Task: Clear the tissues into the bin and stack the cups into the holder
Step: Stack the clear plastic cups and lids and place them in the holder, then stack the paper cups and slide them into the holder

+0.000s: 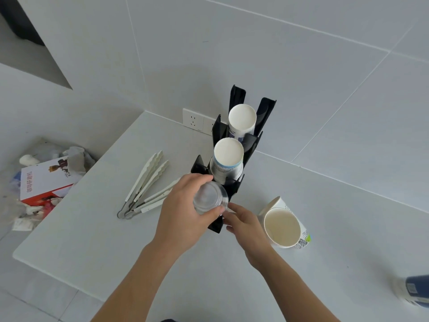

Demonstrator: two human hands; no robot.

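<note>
A black cup holder (251, 145) stands on the white table (92, 240). Upside-down paper cups fill its far slot (242, 120) and its middle slot (228, 156). My left hand (183, 214) grips a clear plastic cup (209, 197), bottom up, over the holder's near slot. My right hand (243, 225) touches the holder's near base, fingers bent, next to the clear cup's rim. Two nested paper cups (284, 225) stand to the right, mouths up. A bin (44, 180) on the floor at the left holds crumpled tissues and a red and white box.
Several white tongs (145, 184) lie on the table left of the holder. A wall socket (197, 122) sits behind the holder. A blue and white object (415, 290) is at the right edge. The table's left edge borders the bin.
</note>
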